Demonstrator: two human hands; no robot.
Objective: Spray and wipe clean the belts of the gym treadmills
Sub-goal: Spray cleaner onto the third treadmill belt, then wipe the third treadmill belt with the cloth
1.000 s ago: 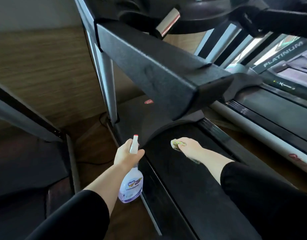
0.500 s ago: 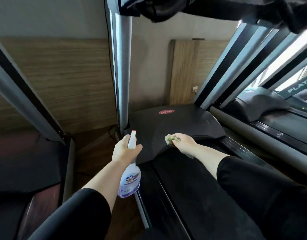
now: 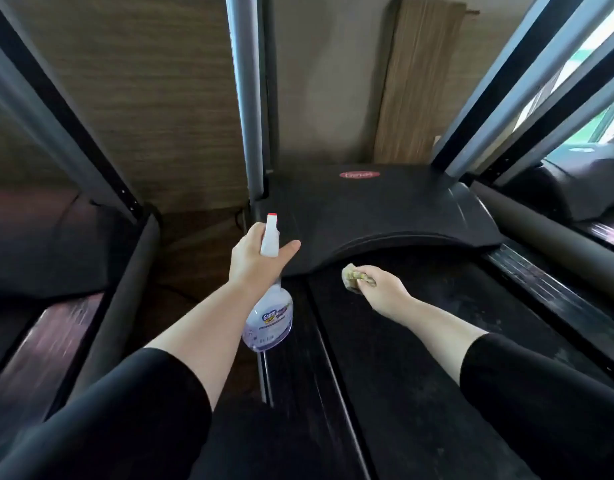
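The belt (image 3: 419, 358) of the centre treadmill is seen as a dark matt strip, running from the bottom edge up under the motor cover (image 3: 385, 209). Faint pale specks are visible on its R part. A small yellowish cloth (image 3: 350, 277) is pinched in the curled fingers of the R hand (image 3: 385, 289) and pressed on the belt's front end, just short of the cover's arched edge. A spray bottle (image 3: 269, 317) is gripped round the neck by the L hand (image 3: 253, 258). Its red-tipped nozzle is pointed fwd and its clear labelled body hangs below the fist. It is held over the L side rail (image 3: 291, 358), apart from the belt. Forearms are bare, w/ black sleeves ending near the elbows.

The cover is black w/ a red oval logo (image 3: 359, 174). A ribbed R side rail (image 3: 547, 299) is set along the belt's R edge. A grey upright post (image 3: 245, 98) rises at the cover's L corner.

A neighbouring treadmill (image 3: 56, 334) is seen at L and another machine's dark hood (image 3: 582, 181) at R. The back wall is clad in wood-grain panel (image 3: 153, 98) at L and is plain beige in the middle, w/ a wood board (image 3: 419, 81) stood against it. Daylight is let in by a window (image 3: 603, 109) at top R. Brown floor (image 3: 194, 258) is seen btwn the machines.
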